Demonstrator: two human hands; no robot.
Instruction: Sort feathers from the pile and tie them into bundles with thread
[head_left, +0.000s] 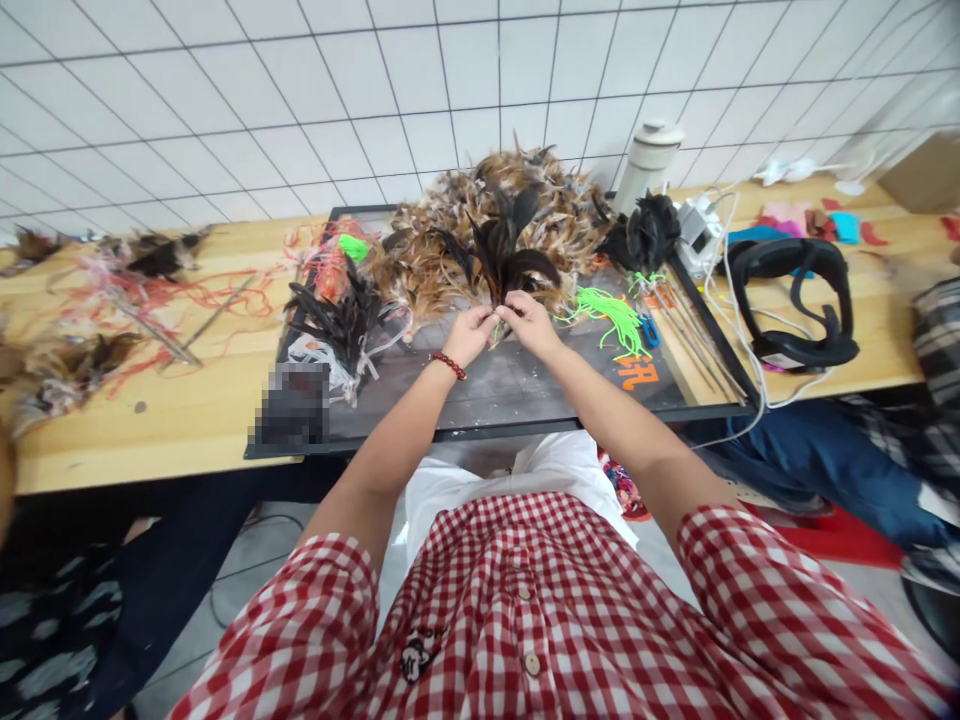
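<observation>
My left hand (472,332) and my right hand (527,322) meet over a dark tray (405,385), their fingers pinched together. Between them they grip the base of a bunch of black feathers (501,245), which fans out upward and away from me. A bit of green string shows at my fingertips. Right behind lies a big heap of brown feathers (427,240). To the left of my hands are more dark feathers (341,315) with a clear plastic bag (322,362). Bright green strings (611,315) lie to the right.
A white bottle (649,165) stands behind black feathers (646,235) at the right. Thin sticks (694,335) lie along the tray's right side. Farther right are a black headset (787,300) and white cables. Red strings (225,290) spread on the left. People sit on both sides.
</observation>
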